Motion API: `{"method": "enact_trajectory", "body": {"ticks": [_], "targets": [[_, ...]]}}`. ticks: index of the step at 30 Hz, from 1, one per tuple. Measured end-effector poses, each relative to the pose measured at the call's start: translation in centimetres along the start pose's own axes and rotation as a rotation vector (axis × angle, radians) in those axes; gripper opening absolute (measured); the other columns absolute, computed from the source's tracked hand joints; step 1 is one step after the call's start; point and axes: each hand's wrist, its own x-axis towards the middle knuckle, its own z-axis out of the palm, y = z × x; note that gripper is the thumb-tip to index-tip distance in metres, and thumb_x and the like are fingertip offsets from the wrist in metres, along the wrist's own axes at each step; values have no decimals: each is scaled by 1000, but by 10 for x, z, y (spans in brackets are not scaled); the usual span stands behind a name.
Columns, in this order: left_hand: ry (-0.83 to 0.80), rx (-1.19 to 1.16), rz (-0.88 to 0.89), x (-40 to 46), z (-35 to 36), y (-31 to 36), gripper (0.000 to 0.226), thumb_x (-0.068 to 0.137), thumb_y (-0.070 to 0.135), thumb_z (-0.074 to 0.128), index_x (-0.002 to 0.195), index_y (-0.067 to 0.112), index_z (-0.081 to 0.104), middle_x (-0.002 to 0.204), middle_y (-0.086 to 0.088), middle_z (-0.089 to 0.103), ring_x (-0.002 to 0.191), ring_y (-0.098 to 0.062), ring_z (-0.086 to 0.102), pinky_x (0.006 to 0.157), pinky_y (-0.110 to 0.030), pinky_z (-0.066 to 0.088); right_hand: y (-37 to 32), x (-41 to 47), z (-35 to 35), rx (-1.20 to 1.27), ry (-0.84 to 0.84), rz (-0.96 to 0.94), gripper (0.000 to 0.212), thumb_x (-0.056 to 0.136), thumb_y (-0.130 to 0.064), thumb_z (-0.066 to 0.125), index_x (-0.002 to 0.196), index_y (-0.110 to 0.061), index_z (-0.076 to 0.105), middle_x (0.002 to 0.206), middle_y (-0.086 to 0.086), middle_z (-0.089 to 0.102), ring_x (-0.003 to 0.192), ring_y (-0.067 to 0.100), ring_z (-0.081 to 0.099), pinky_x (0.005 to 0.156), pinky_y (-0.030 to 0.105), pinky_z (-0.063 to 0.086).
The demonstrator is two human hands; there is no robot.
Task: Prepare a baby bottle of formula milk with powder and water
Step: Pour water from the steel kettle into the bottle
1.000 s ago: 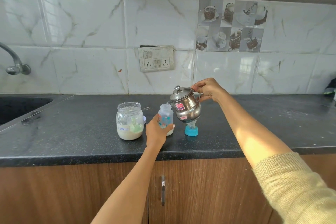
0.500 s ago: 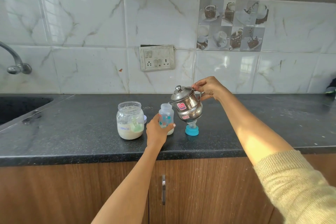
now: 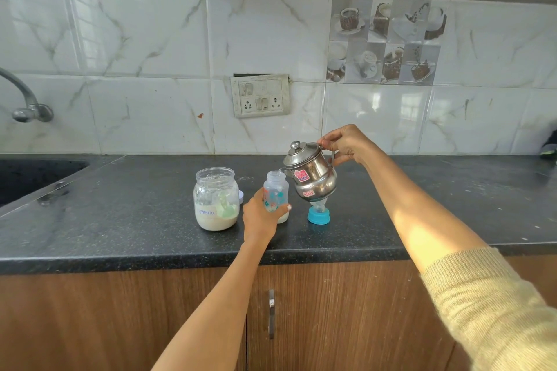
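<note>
Bottle [image 3: 275,193] held upright by left hand [image 3: 261,218]; right hand [image 3: 346,144] grips kettle [image 3: 310,175] handle, tilted more than before, spout at bottle mouth; water pour likely starting.

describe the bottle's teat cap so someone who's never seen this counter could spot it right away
On the black counter, below the wall socket plate, a steel kettle is held tilted in the air. The teat cap stands on the counter right under it, the only bright blue thing there.
</note>
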Motion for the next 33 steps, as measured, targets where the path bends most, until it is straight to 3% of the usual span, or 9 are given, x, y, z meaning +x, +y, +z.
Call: {"method": "enact_trajectory", "body": {"ticks": [11, 17, 20, 26, 33], "targets": [[-3, -3, -12, 0, 0, 0, 64, 77, 26, 74, 132, 11, 47, 134, -8, 54, 124, -24, 50, 103, -35, 40, -2, 1, 0, 2, -6, 11, 22, 87, -3, 63, 108, 3, 66, 116, 18, 65, 112, 26, 60, 81, 44, 55], [0, -2, -10, 1, 1, 0, 64, 76, 28, 75, 132, 12, 47, 133, -8, 55, 123, -23, 51, 102, -36, 41, -5, 2, 1, 12, -19, 20, 20, 87, -1, 63, 107, 3, 66, 95, 7, 66, 108, 25, 62, 83, 46, 55], [2, 0, 0, 1, 1, -1, 63, 76, 28, 75, 131, 11, 48, 131, -8, 56, 121, -23, 52, 100, -33, 42, -5, 1, 0, 3, -22, 15, 21, 86, -2, 64, 106, 2, 67, 106, 14, 65, 103, 25, 61, 84, 46, 55], [6, 10, 3, 1, 1, 0, 64, 77, 27, 74, 132, 11, 47, 133, -9, 55, 123, -24, 51, 101, -33, 41, -8, -1, 0, -7, -21, 11, 23, 86, -1, 64, 109, 2, 67, 116, 14, 64, 112, 26, 59, 77, 39, 54], [-1, 17, -6, 2, 2, -2, 65, 76, 29, 74, 133, 11, 46, 133, -8, 55, 123, -23, 51, 102, -35, 42, -9, -2, -1, -19, -23, 12, 23, 86, -1, 64, 108, 2, 67, 118, 16, 64, 110, 29, 61, 74, 37, 54]]}}
